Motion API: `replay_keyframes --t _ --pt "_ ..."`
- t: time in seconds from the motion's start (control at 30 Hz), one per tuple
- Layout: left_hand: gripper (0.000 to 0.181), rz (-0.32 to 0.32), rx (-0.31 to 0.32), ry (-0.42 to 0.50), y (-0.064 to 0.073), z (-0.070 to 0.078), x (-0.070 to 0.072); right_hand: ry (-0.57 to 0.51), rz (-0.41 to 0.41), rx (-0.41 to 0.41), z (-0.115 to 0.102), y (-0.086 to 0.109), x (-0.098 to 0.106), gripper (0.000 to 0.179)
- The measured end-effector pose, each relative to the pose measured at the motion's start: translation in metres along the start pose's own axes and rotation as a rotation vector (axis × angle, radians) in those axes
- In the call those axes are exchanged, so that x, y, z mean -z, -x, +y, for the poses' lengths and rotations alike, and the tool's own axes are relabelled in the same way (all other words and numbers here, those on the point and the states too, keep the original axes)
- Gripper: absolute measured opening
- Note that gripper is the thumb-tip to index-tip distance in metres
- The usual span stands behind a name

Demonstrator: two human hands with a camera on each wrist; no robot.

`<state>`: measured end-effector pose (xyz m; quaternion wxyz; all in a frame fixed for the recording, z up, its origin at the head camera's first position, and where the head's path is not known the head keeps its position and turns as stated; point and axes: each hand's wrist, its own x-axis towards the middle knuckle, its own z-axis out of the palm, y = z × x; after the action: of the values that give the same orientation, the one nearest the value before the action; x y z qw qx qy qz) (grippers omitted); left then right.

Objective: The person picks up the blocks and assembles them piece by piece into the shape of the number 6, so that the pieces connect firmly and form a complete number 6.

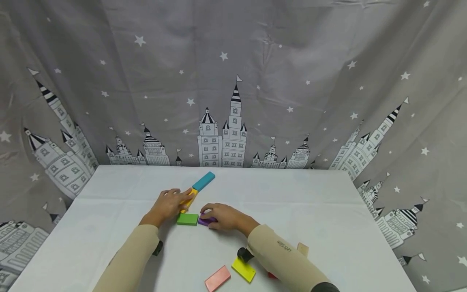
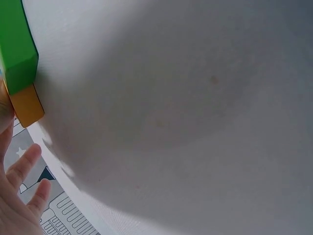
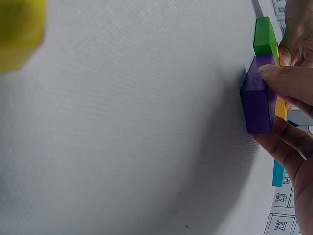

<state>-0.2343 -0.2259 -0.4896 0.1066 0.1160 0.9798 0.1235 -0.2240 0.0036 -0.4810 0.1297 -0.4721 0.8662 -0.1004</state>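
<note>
My left hand [image 1: 169, 207] pinches an orange block [image 1: 189, 200] that lies slanted on the white table. At its far end, a blue block [image 1: 204, 181] carries on the same slanted line. A green block [image 1: 187, 220] lies crosswise by the near end of the orange one. My right hand [image 1: 224, 217] grips a purple block [image 1: 206, 222] just right of the green block, with the thumb on its top face and fingers along its far side. In the right wrist view, the purple block [image 3: 258, 100] overlaps the end of the green block [image 3: 264, 36].
Nearer my body lie a pink block [image 1: 217, 278] and a yellow block [image 1: 243, 269]. Partly hidden by my right sleeve are a red block [image 1: 271, 275] and a tan block [image 1: 303, 249]. A grey curtain [image 1: 270, 61] printed with castles hangs behind the table.
</note>
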Motion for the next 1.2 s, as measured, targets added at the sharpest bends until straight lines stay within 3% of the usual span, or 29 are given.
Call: replay_keyframes --t 1.2 --pt "0.057 0.007 0.016 0.041 0.0025 -0.0020 -0.0010 -0.050 -0.007 0.001 0.0022 -0.0050 -0.0022 0.039"
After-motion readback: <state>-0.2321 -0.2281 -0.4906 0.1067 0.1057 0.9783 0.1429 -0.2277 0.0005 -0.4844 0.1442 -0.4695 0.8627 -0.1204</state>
